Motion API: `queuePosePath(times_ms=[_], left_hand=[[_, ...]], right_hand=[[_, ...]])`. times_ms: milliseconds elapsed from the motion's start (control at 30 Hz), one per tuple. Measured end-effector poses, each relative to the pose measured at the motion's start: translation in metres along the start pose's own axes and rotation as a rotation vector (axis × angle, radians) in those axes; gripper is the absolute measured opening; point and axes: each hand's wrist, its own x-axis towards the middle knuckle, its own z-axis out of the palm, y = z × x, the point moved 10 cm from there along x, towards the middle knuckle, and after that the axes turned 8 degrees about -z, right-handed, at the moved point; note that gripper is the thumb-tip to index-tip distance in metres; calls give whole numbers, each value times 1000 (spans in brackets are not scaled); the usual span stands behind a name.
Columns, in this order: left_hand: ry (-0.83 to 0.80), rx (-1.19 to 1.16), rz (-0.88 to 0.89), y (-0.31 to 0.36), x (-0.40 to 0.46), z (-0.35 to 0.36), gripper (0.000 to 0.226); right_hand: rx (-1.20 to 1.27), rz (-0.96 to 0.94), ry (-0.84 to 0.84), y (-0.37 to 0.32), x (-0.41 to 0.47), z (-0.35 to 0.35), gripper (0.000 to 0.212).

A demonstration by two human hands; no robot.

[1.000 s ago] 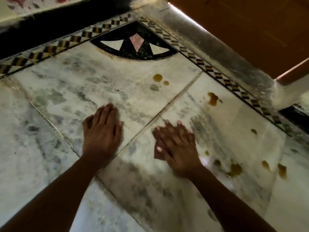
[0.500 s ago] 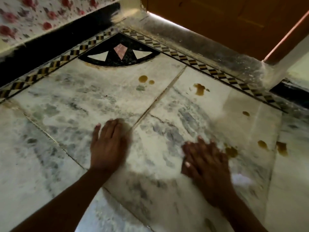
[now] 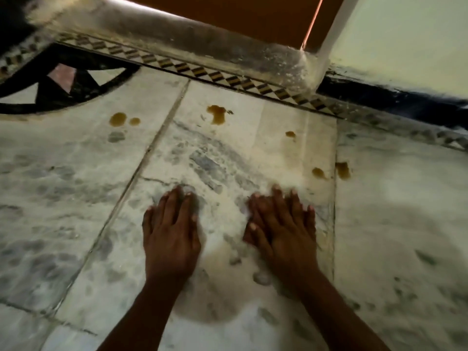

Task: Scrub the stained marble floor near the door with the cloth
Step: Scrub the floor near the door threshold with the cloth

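Marble floor (image 3: 395, 224) by the door (image 3: 240, 11) carries brown stains (image 3: 217, 113). Left hand (image 3: 170, 234) lies flat with fingers straight, apparently bracing. Right hand (image 3: 283, 229) presses flat, fingers spread, seemingly over the cloth; cloth itself cannot be made out.

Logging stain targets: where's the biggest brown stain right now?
Head view, upper centre: the largest brown stain sits on the marble slab just below the checkered border strip, well ahead of the right hand and right of the slab joint.
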Motion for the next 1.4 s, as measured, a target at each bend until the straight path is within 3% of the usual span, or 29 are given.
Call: queuePosePath(times_ms=[133,267,333,433,500,567,667,733,833,967,1100,1167,1300,1400], left_hand=[[-34,-9,-11,2,2,0,56],[-45,-11,-19,3,2,-5,58],[-46,-14,-18,3,0,-6,59],[-32,28,-12,5,-2,-4,59],[-24,30,-13,7,-4,-2,59],[-27,31,-14,6,-5,-2,59],[-45,22,-7,3,-4,-3,60],[-58,12,-13,3,-2,-4,61],[-50,20,-9,3,-1,-5,61],[-44,18,-19,5,1,-6,58],[-41,-8,-21,5,-1,-8,58],[-40,-16,-22,5,1,-9,58],[-52,-5,-32,5,0,-9,58],[-58,-6,-29,6,1,-9,58]], right_hand=[[77,162,43,5,61,-1,66],[72,-137,-17,-40,18,0,64],[70,-160,-62,-28,-37,2,62],[39,16,-100,48,-67,-1,62],[66,270,-141,103,-48,-1,66],[97,402,-116,119,-15,-1,72],[112,263,-93,72,15,0,73],[117,124,-114,33,-3,1,73],[135,113,-112,22,-56,-3,78],[120,365,-124,97,-86,-10,87],[231,607,-80,165,-35,-18,94],[238,553,-98,160,-8,-13,97],[134,216,-130,97,-28,-10,95],[110,266,-85,99,-89,-12,86]])
